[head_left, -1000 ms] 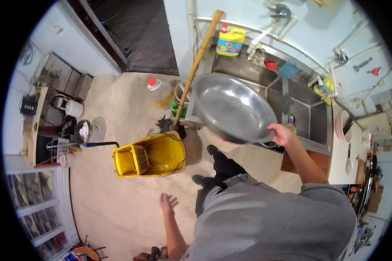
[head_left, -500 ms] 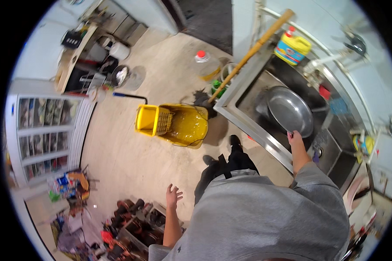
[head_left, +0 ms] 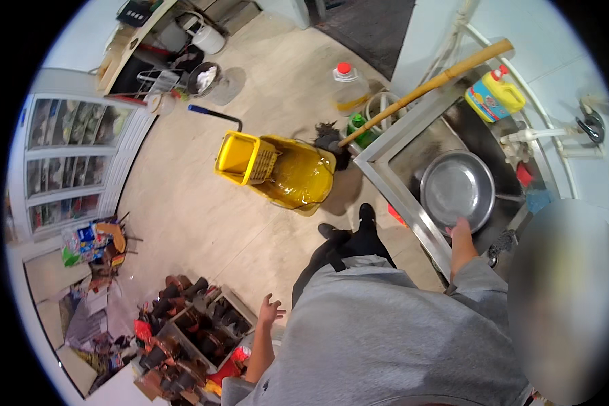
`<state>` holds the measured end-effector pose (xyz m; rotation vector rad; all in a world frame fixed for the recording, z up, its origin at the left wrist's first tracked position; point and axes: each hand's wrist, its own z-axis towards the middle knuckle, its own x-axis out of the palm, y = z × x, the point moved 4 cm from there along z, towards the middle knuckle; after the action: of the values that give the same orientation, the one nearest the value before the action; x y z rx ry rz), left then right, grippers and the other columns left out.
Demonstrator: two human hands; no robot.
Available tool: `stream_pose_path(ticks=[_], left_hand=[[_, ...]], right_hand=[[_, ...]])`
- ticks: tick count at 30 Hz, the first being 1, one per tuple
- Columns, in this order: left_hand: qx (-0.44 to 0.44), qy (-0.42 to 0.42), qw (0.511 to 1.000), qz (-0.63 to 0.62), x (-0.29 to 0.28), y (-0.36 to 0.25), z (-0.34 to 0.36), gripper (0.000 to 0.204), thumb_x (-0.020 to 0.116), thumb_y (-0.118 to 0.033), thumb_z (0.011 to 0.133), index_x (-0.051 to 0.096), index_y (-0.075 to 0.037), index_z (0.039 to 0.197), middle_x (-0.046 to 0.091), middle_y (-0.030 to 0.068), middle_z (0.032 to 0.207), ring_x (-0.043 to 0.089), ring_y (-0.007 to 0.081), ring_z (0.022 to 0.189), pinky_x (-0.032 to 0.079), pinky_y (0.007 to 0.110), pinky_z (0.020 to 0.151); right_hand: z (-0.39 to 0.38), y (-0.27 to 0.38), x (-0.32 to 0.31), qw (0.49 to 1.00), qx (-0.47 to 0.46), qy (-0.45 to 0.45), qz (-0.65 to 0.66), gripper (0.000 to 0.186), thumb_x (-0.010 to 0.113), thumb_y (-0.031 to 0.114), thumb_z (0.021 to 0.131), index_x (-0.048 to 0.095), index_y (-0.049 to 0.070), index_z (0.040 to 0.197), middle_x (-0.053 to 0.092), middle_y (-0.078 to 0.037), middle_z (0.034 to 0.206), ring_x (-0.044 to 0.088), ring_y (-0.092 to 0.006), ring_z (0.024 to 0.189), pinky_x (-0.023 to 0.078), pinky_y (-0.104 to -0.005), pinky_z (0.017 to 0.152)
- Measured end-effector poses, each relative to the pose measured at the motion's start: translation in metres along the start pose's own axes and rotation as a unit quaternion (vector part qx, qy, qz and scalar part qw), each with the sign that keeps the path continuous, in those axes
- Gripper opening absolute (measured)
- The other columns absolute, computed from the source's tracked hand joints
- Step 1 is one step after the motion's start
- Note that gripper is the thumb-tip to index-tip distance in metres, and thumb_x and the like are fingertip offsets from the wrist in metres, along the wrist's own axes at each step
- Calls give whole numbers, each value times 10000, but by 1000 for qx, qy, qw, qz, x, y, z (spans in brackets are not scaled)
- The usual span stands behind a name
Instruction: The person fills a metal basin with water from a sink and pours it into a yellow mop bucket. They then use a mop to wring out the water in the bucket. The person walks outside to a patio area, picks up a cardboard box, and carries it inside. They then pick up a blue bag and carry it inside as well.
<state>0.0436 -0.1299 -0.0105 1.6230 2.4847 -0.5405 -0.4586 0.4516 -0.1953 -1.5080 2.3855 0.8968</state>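
My right hand (head_left: 460, 233) grips the near rim of a round steel basin (head_left: 456, 186), which rests inside the steel sink (head_left: 379, 166) at the right. My left hand (head_left: 271, 311) hangs low beside my body with its fingers apart and holds nothing. A yellow mop bucket with wringer (head_left: 298, 177) stands on the floor ahead of my feet. A mop's bamboo handle (head_left: 433, 82) slants across the sink's far corner. A yellow detergent jug (head_left: 495, 95) stands behind the sink, by the pipes.
A doorway (head_left: 358, 30) opens at the top. A clear jug with red cap (head_left: 347, 95) stands near it. A white glazed cabinet (head_left: 74, 152) is at left, crates of clutter (head_left: 196, 331) at lower left, a cluttered bench (head_left: 139, 37) at upper left. A blurred patch hides the far right.
My right hand has lowered the basin from above the sink's edge down into the sink. The view has turned, bringing the crates at lower left further into sight.
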Motion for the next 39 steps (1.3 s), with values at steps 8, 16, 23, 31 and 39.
stream_pose_path(ticks=[8,16,23,31,39], left_hand=[[99,20,994,-45,-23,-74,59,556,514,-151,877,276,-84,1376,589,149,1061,635,213,758,501,326,590],[101,-66,986,-113,-61,-110,37,454,457,-177,911,341,-86,1340,586,131,1061,625,202,779,497,313,622],[-74,-5,988,-133,-8,-18,1,457,474,-131,876,377,-102,1321,584,151,1088,634,229,809,509,320,608],[-71,-48,973,-216,52,-25,-14,417,476,-177,899,409,-91,1301,586,131,1092,628,216,841,500,334,681],[19,-64,941,-330,64,-63,-3,388,448,-165,921,407,-79,1297,581,117,1109,622,213,864,502,317,669]], right_hand=[[-185,171,139,852,-446,261,-84,279,600,228,858,573,27,1050,584,-21,809,546,-99,686,437,-235,573],[-199,370,283,857,-457,234,48,425,692,277,789,552,17,1095,559,-30,807,439,-132,602,394,-301,542],[-175,404,338,942,-281,171,67,676,760,384,707,463,30,1201,530,-120,1148,525,-242,973,388,-428,866],[-323,264,414,779,-442,444,2,301,690,273,795,572,59,970,616,-41,945,559,-128,830,420,-273,768],[-647,125,488,626,-439,577,-287,442,710,370,734,605,25,990,587,-51,990,511,-149,969,372,-304,888]])
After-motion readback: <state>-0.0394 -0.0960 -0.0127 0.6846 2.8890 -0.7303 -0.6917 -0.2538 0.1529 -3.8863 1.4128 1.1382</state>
